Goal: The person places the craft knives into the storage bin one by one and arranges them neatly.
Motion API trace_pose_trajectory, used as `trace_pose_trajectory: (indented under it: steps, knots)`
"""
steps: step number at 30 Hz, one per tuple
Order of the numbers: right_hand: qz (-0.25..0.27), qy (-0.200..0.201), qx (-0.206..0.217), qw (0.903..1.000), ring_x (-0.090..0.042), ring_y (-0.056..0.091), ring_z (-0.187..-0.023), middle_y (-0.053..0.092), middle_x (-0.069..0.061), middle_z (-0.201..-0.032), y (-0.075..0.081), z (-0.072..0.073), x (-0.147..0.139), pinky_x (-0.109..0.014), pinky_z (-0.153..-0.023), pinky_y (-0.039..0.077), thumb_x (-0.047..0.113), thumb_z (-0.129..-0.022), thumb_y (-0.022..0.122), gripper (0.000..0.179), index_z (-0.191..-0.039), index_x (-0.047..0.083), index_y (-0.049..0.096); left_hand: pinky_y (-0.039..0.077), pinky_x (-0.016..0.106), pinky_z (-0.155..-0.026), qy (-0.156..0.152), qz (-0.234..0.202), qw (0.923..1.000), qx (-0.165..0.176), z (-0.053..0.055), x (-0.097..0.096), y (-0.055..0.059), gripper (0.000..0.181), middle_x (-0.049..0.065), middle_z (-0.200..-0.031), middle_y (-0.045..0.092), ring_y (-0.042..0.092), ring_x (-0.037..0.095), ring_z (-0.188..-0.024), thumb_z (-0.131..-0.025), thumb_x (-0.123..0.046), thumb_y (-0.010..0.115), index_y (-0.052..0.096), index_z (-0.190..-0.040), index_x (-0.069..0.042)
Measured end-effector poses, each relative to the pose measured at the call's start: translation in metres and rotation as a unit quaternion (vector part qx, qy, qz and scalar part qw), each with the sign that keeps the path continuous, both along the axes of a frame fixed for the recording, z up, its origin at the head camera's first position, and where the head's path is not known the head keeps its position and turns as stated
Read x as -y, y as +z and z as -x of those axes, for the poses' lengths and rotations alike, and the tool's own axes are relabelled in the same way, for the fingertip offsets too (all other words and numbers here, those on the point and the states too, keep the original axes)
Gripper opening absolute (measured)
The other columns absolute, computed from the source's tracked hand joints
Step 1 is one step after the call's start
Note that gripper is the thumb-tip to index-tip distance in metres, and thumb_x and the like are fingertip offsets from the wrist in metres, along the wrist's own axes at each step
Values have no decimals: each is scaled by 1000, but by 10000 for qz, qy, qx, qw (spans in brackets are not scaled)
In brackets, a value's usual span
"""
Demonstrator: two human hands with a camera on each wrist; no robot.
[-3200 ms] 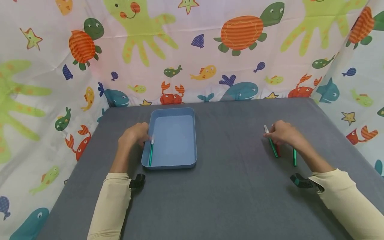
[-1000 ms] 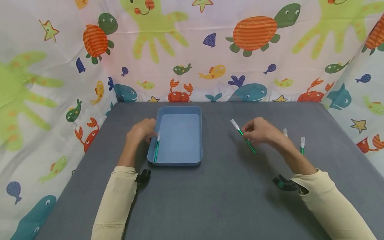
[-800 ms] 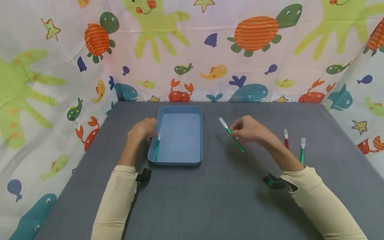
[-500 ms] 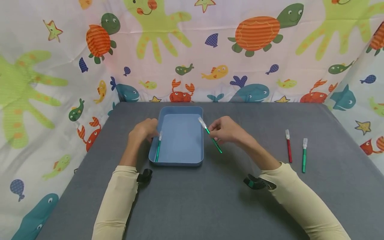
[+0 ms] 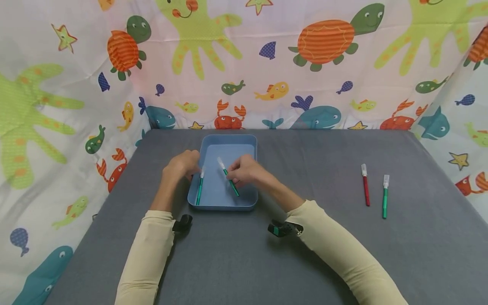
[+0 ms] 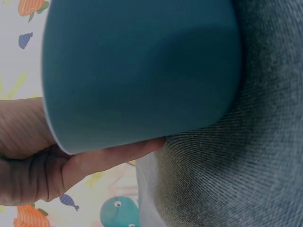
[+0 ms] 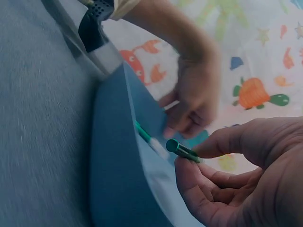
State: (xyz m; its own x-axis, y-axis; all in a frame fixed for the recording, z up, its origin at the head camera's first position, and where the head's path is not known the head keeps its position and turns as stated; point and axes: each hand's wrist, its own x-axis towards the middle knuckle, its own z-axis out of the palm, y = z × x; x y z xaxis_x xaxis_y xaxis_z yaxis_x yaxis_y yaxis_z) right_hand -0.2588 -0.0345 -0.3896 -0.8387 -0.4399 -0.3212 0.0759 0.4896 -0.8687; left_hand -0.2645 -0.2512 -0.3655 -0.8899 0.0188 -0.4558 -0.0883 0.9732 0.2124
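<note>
A blue tray (image 5: 225,208) lies on the table, and my left hand (image 5: 180,164) holds its left wall. In the left wrist view a finger (image 6: 109,158) runs along the outside of that wall, while the others go behind it. Over the tray's right half, my right hand (image 5: 245,170) pinches a green marker (image 5: 231,184) with a whitish cap, tilted with its cap up and to the left. In the right wrist view, the barrel end of the held marker (image 7: 182,151) sticks out between thumb and finger. Another green marker (image 5: 200,190) lies along the tray's left side.
On the right of the grey table (image 5: 324,254) lie a red marker (image 5: 366,188) and a green marker (image 5: 385,201), side by side, both with whitish caps. A sea-animal curtain (image 5: 244,63) borders the table at the back and sides.
My right hand has picked up a green marker from the right of the table and carried it left over the tray. My left hand has stayed at the tray's left wall.
</note>
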Motion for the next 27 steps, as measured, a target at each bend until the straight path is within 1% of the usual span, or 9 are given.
trace_pose_trajectory:
  steps: [5,8,11,13,16,22,24,27]
  knots:
    - [-54,-121,-60,9999,-12,66,-68,67,-6,-80,-10,-4,25,-32,-71,65,6,-95,72,18,-108,-5,74,61,37,-76,16,11,10000,14,1,2,2,36,25,-123,67,75,26,-87,-103,-11,63,56,-134,6]
    - [-143,-159,-180,9996,-12,66,-67,68,-7,-83,-15,-7,37,-28,-67,63,4,-93,73,15,-106,-4,74,60,34,-72,18,5,10000,56,1,2,2,35,24,-121,68,75,25,-86,-103,-11,63,56,-133,5]
    - [-126,-163,-266,9994,-13,67,-67,71,-10,-86,-19,-10,45,-27,-65,62,2,-92,74,11,-100,-5,76,58,32,-69,12,-15,10000,77,1,3,1,33,23,-118,69,74,24,-84,-103,-11,62,57,-131,5]
    - [-49,-139,-283,9995,-14,69,-69,73,-11,-88,-21,-12,49,-28,-65,63,2,-91,74,9,-97,-5,75,57,32,-69,16,-31,9999,112,0,3,1,32,22,-117,69,74,24,-84,-103,-11,62,57,-131,5]
    - [200,-140,-221,9995,-18,73,-70,75,-16,-90,-24,-14,54,-31,-67,64,-1,-91,75,7,-95,-6,75,58,33,-69,-1,-35,9999,122,1,2,0,32,23,-118,69,73,24,-84,-103,-10,62,58,-130,5]
    - [855,-88,-124,9962,-34,79,-76,76,-28,-92,-28,-20,62,-37,-67,65,-7,-89,74,9,-94,-13,70,58,31,-67,-3,-34,9999,98,1,1,0,31,24,-118,69,73,24,-85,-103,-9,61,58,-130,7]
    - [936,-116,-83,9955,-37,79,-78,76,-28,-91,-29,-22,66,-37,-68,65,-8,-88,75,12,-96,-13,68,59,31,-67,9,-9,9999,106,1,1,0,32,25,-117,69,73,25,-84,-103,-10,61,57,-130,7]
    - [795,-229,-78,9965,-34,80,-76,76,-25,-89,-29,-23,70,-34,-67,65,-7,-89,75,16,-101,-11,66,60,32,-68,25,-19,10000,78,1,0,0,32,26,-117,70,73,25,-83,-103,-9,60,57,-130,8]
